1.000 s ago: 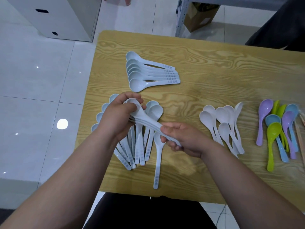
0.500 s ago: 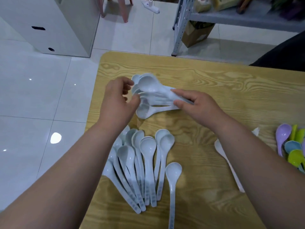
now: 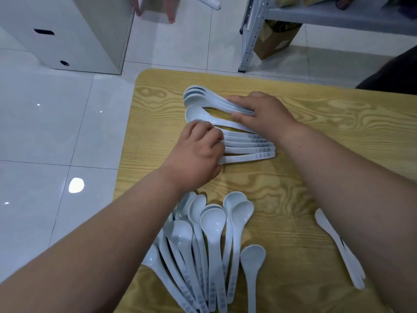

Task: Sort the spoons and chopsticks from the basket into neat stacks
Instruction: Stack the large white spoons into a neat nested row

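White plastic soup spoons, nested bundle: right hand holds it by the handles, thumb under, fingers curled over, at the far-left part of the wood-grain table. Just nearer lies a laid-out row of matching spoons. Left hand covers its bowl ends, fingers bent; I can't tell if it grips. Loose fan of pale spoons at near edge, partly under left forearm. Right forearm hides part of two white spoons. Beyond: white cabinet, grey metal rack, cardboard box.

Likely a storeroom: metal shelving, cardboard box, tiled floor.
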{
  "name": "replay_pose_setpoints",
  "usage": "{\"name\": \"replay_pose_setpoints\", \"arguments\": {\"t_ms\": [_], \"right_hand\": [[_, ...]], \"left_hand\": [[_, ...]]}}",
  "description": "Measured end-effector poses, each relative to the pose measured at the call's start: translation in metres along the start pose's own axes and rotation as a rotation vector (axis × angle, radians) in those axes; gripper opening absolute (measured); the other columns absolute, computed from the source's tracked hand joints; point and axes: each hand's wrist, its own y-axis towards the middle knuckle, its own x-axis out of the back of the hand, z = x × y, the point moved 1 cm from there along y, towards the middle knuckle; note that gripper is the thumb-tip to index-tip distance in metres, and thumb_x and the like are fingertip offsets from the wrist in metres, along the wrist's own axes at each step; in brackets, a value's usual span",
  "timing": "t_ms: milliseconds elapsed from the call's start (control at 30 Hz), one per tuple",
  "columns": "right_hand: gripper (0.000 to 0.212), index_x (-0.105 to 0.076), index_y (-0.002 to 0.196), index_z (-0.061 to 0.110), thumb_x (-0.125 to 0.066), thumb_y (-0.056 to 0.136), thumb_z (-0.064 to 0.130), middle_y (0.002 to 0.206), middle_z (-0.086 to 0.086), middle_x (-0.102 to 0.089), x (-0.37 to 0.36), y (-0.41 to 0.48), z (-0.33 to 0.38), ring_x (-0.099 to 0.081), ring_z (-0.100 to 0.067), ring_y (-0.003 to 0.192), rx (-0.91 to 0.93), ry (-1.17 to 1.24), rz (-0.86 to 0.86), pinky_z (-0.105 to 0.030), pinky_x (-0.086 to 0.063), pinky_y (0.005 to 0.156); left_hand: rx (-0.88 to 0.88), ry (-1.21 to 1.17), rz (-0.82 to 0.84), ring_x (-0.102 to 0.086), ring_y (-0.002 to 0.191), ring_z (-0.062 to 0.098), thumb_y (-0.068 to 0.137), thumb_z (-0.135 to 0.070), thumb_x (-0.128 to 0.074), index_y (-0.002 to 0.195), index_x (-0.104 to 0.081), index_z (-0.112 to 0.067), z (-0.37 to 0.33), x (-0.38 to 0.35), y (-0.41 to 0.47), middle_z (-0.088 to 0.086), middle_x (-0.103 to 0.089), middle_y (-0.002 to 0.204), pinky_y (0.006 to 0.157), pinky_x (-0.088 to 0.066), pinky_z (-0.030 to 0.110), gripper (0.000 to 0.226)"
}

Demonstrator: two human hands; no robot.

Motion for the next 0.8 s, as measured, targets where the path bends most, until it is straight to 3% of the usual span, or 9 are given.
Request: {"name": "replay_pose_setpoints", "arguments": {"t_ms": [200, 300, 400, 467, 567, 633, 733, 800], "right_hand": [[0.047, -0.057, 0.136, 0.042, -0.071, 0.091, 0.036, 0.104, 0.002, -0.051, -0.007, -0.006, -0.017, -0.050, -0.015, 0.104, 0.072, 0.072, 0.075, -0.022, -0.035, 0.091], [0.046, -0.055, 0.134, 0.044, -0.071, 0.092, 0.035, 0.107, 0.001, -0.045, -0.010, -0.018, -0.020, -0.044, -0.016, 0.108, 0.091, 0.095, 0.088, -0.024, -0.032, 0.100], [0.044, -0.053, 0.139, 0.044, -0.062, 0.096, 0.039, 0.113, 0.005, -0.043, -0.015, -0.029, -0.019, -0.035, -0.014, 0.113, 0.132, 0.026, 0.091, -0.027, -0.025, 0.105], [0.049, -0.049, 0.144, 0.041, -0.053, 0.096, 0.049, 0.120, 0.007, -0.043, -0.014, -0.038, -0.015, -0.030, -0.010, 0.117, 0.120, 0.005, 0.102, -0.026, -0.022, 0.107], [0.086, -0.032, 0.154, 0.037, -0.045, 0.080, 0.077, 0.138, 0.006, -0.039, -0.017, -0.056, -0.007, -0.028, -0.012, 0.130, 0.128, -0.106, 0.168, -0.031, -0.022, 0.114], [0.103, -0.022, 0.158, 0.030, -0.044, 0.073, 0.084, 0.146, 0.002, -0.035, -0.025, -0.064, -0.007, -0.027, -0.020, 0.139, 0.167, -0.210, 0.157, -0.041, -0.025, 0.119], [0.096, -0.024, 0.158, 0.026, -0.047, 0.079, 0.076, 0.150, -0.003, -0.038, -0.034, -0.068, -0.014, -0.031, -0.026, 0.141, 0.235, -0.229, 0.062, -0.048, -0.028, 0.118], [0.091, -0.026, 0.158, 0.027, -0.047, 0.082, 0.073, 0.153, -0.003, -0.038, -0.038, -0.071, -0.016, -0.030, -0.026, 0.143, 0.227, -0.220, 0.007, -0.046, -0.024, 0.120]], "left_hand": [[0.073, 0.009, -0.001, -0.043, 0.131, 0.049, 0.079, -0.024, -0.068, 0.088, -0.062, -0.010, 0.009, 0.004, 0.000, 0.019, -0.059, 0.128, 0.110, -0.024, 0.069, 0.018], [0.110, -0.050, 0.003, -0.025, 0.142, 0.053, 0.083, -0.027, -0.065, 0.090, -0.058, -0.010, 0.011, 0.005, -0.001, 0.022, -0.050, 0.140, 0.114, -0.016, 0.071, 0.020], [0.124, -0.107, -0.010, -0.025, 0.143, 0.051, 0.082, -0.026, -0.066, 0.089, -0.057, -0.008, 0.012, 0.001, -0.001, 0.022, -0.048, 0.142, 0.113, -0.018, 0.071, 0.021], [0.136, -0.146, -0.029, -0.029, 0.142, 0.049, 0.079, -0.022, -0.069, 0.090, -0.057, -0.006, 0.012, -0.002, -0.001, 0.023, -0.050, 0.139, 0.112, -0.022, 0.070, 0.022], [0.188, -0.189, -0.053, -0.030, 0.140, 0.050, 0.076, -0.025, -0.073, 0.099, -0.056, -0.005, 0.016, -0.004, -0.001, 0.025, -0.048, 0.137, 0.114, -0.027, 0.062, 0.035], [0.247, -0.221, -0.039, -0.027, 0.142, 0.047, 0.072, -0.032, -0.075, 0.114, -0.057, -0.008, 0.018, -0.003, -0.002, 0.023, -0.043, 0.143, 0.117, -0.026, 0.056, 0.051], [0.298, -0.255, -0.019, -0.029, 0.141, 0.041, 0.068, -0.036, -0.079, 0.139, -0.050, -0.010, 0.020, -0.002, -0.001, 0.022, -0.034, 0.151, 0.118, -0.026, 0.050, 0.080], [0.324, -0.288, -0.039, -0.034, 0.137, 0.037, 0.066, -0.034, -0.081, 0.141, -0.048, -0.007, 0.019, -0.002, -0.001, 0.022, -0.036, 0.149, 0.116, -0.027, 0.044, 0.086]]}}
